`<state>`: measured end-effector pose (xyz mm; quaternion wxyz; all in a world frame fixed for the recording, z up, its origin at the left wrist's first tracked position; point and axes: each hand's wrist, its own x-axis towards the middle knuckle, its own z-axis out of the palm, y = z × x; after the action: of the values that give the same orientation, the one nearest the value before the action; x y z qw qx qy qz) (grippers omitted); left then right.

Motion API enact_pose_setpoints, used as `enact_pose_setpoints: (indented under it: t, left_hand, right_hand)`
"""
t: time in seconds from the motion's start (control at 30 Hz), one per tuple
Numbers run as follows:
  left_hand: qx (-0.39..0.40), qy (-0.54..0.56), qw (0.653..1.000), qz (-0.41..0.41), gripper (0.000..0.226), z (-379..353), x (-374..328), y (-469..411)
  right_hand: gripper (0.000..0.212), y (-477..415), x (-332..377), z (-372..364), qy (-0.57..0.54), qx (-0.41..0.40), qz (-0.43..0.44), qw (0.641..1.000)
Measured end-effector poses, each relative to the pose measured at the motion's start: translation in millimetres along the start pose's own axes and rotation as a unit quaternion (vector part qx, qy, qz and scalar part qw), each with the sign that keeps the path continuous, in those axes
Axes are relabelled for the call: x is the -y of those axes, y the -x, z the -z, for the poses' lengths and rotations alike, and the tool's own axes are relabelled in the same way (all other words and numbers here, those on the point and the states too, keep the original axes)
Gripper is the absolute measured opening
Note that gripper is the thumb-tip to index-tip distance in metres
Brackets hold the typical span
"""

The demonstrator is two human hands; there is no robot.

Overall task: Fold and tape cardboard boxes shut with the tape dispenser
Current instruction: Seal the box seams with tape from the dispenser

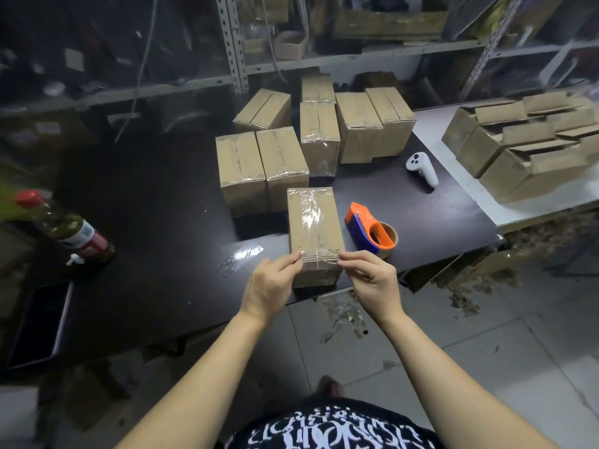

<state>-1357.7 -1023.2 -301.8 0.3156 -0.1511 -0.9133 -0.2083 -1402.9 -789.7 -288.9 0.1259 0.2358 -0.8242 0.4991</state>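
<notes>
My left hand (267,285) and right hand (372,280) pinch this taped box (316,222) with curled fingers; sealed boxes (278,157) at twelve o'clock, open boxes (518,170) remain at two.

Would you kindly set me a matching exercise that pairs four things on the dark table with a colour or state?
Things:
1. dispenser
2. bottle
3. controller
4. near box

Descriptions:
a. white
b. taped along its top
c. red cap, lying on its side
d. orange and blue

Pairs: 1-d; 2-c; 3-a; 4-b
</notes>
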Motion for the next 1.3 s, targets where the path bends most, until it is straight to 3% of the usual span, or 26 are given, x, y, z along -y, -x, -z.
enact_pose_setpoints:
  t: [0.13, 0.3, 0.43, 0.57, 0.8, 0.93, 1.03, 1.2, 1.3]
  left_hand:
    - [0.002, -0.008, 0.999, -0.036, 0.02, 2, -2, 2]
    - [-0.013, -0.005, 1.0, -0.017, 0.02, 5, -7, 1]
    - [-0.029, -0.042, 0.998, 0.035, 0.039, 5, -13, -22]
    - [-0.001, -0.053, 0.997, 0.047, 0.049, 5, -15, -35]
    - [0.042, -0.033, 0.998, 0.013, 0.033, 1, -6, -36]
    - [0.063, 0.036, 0.997, -0.012, 0.019, 4, 6, -29]
    - [0.073, 0.09, 0.993, 0.034, 0.03, 6, 10, -19]
    - [0.045, 0.142, 0.984, 0.093, 0.027, 9, 6, -16]
    - [0.005, 0.162, 0.959, 0.232, 0.024, 10, -6, -17]
  right_hand:
    - [0.023, 0, -2, -1, -0.001, 0.013, -0.012, 1.0]
    - [0.014, -10, 0, -2, 0.021, 0.011, 0.01, 1.0]
    - [0.03, -19, 0, -5, 0.066, 0.012, 0.028, 0.997]
    - [0.033, -26, -4, -2, 0.089, 0.014, 0.039, 0.995]
    - [0.018, -34, -6, 1, 0.031, 0.071, 0.037, 0.996]
    - [0.016, -29, -7, 3, -0.052, 0.054, -0.019, 0.997]
    - [0.014, -27, -6, 3, -0.08, 0.037, -0.056, 0.994]
    - [0.016, -23, 0, 5, -0.102, 0.025, -0.112, 0.988]
    - [0.023, -21, 4, 3, -0.119, -0.009, -0.176, 0.977]
